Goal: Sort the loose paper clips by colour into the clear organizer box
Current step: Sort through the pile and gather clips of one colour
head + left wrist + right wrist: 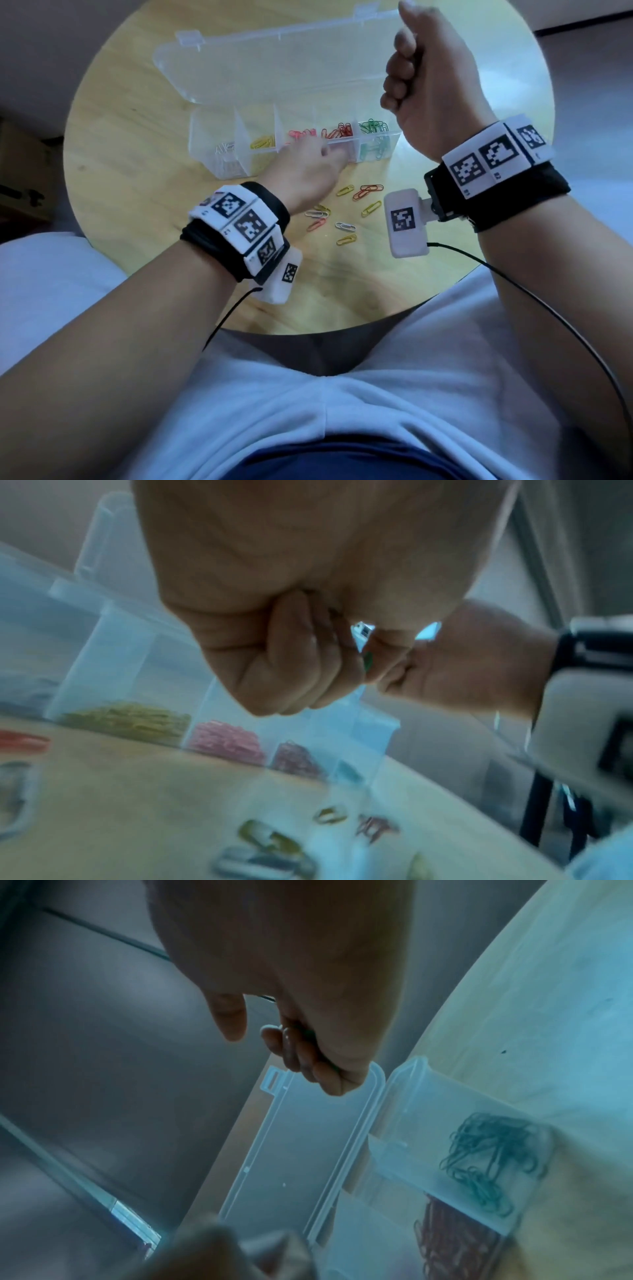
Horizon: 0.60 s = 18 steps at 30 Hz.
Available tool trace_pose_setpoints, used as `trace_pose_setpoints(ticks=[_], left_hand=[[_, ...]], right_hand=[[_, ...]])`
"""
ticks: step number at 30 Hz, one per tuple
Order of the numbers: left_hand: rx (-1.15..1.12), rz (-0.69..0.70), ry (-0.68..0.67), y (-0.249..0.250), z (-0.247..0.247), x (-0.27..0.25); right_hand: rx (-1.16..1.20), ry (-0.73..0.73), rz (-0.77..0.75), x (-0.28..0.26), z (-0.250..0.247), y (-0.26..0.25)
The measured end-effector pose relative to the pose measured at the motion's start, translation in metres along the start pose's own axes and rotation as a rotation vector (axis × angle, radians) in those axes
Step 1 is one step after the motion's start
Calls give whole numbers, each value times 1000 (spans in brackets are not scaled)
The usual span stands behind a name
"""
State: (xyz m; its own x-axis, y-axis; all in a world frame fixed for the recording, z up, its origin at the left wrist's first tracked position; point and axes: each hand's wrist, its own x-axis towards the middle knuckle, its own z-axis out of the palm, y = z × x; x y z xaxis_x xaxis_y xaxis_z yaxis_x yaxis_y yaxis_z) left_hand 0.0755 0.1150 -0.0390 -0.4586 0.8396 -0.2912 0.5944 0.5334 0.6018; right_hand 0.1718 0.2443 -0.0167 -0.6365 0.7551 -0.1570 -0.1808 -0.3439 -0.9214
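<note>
The round wooden bench [137,113] carries the clear organizer box [212,161] toward its far half, its lid [274,68] thrown open and lying flat behind the tray, the lid's far edge and latch tabs close to the far rim of the bench. Left of the box the wood is bare out to the rim; in front of the box there is a band of open surface down to the near rim, where the person's lap in pale shorts [342,394] meets it. The five compartments hold, from left to right, silver, yellow, pink, red and green clips [373,128]. The loose paper clips [346,226], in yellow, orange, red and silver, lie scattered on the bench just in front of the box, between the two wrists. The left hand [305,168] reaches low over the front wall of the box at the pink and red compartments, fingers curled; the left wrist view shows something small and green pinched at its fingertips, too blurred to name. The right hand [428,75] is raised above the right end of the box and lid, clenched into a loose fist, and whether it holds anything cannot be told. Cables [548,308] run from the wrist cameras back across the lap.
</note>
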Motion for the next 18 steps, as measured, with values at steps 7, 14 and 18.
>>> trace_pose_setpoints(ticks=[7,14,18], left_hand=[[-639,-19,-17,25,-25,2],[-783,-61,8,60,-35,28],[-770,-127,11,75,-31,41]], right_hand=[[-377,43,-113,12,3,20],[-267,162,-264,9,-10,9],[-188,242,-299,5,-21,-1]])
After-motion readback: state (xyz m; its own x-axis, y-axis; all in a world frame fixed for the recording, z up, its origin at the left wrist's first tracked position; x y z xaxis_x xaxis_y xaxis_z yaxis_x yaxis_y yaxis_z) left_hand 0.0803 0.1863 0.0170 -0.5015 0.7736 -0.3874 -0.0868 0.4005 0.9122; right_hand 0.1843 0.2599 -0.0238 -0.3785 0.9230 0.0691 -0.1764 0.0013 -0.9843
